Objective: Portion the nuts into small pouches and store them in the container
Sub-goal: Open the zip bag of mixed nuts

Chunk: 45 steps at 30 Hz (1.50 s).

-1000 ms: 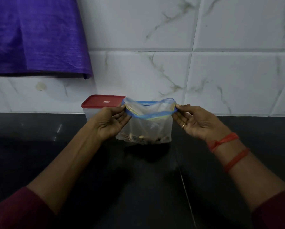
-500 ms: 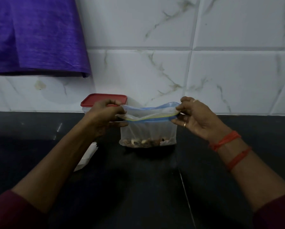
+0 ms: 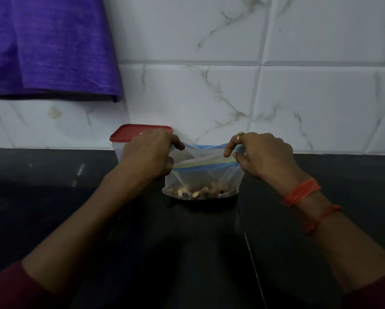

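Note:
A clear zip pouch (image 3: 206,178) with a blue and yellow seal strip stands on the black counter, with mixed nuts (image 3: 198,192) lying in its bottom. My left hand (image 3: 149,155) pinches the pouch's left top corner, back of the hand up. My right hand (image 3: 262,153) pinches the right top corner between thumb and fingers. The pouch mouth looks partly spread between them. Behind my left hand stands a clear container with a red lid (image 3: 129,133), closed and partly hidden.
The black counter (image 3: 53,186) runs to a white marble-tiled wall (image 3: 298,97). A purple cloth (image 3: 46,45) hangs at the upper left. A thin seam (image 3: 254,264) crosses the counter in front of the pouch.
Both hands have turned palms-down over the pouch's top corners. The pouch sits lower on the counter, and the white scrap seen by my left arm is out of sight.

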Available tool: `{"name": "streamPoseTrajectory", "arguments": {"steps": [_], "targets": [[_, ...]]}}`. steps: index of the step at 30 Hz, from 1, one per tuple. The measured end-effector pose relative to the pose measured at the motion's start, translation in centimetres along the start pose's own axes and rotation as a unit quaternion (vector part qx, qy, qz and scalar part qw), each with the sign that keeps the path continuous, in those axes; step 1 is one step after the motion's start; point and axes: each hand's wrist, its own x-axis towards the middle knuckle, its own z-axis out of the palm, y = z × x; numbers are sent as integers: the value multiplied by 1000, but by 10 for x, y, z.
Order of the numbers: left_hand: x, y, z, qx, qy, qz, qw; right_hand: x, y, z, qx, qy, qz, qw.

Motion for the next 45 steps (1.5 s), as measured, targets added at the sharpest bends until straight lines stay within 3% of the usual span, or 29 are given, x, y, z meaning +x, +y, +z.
{"name": "streamPoseTrajectory", "arguments": {"steps": [7,10,15,18,20,23,25,28,30,32,35,37,42,45], "targets": [[2,-3,-3,35,23,-5,999,1,3,2,-45,40,-18,998],[2,-10,-10,84,16,0,996,3,10,-4,-88,8,-22,996],[3,-10,-15,23,-52,3,998,5,8,-4,-107,-37,-24,993],[7,-12,-13,-107,-74,-29,991,7,10,-5,7,-79,-7,997],[9,-17,-11,-235,-64,-75,967,8,12,-2,131,-54,4,990],[11,-22,-4,-414,-45,-157,895,8,14,11,230,16,33,972],[13,-23,3,-471,-55,-195,859,9,14,19,284,37,63,956],[15,-27,12,-506,-58,-205,836,13,16,27,318,55,95,942],[16,-28,16,-500,-41,-210,839,14,18,30,320,67,104,939],[18,-29,18,-448,-29,-202,871,16,21,31,324,65,102,938],[23,-33,18,-375,-53,-193,905,18,27,28,352,6,93,932],[25,-38,19,-406,-86,-238,878,20,27,27,415,-46,134,899],[21,-44,23,-585,-168,-292,738,19,23,36,566,-143,248,773],[20,-47,22,-644,-193,-294,680,17,27,35,647,-165,260,698]]}}
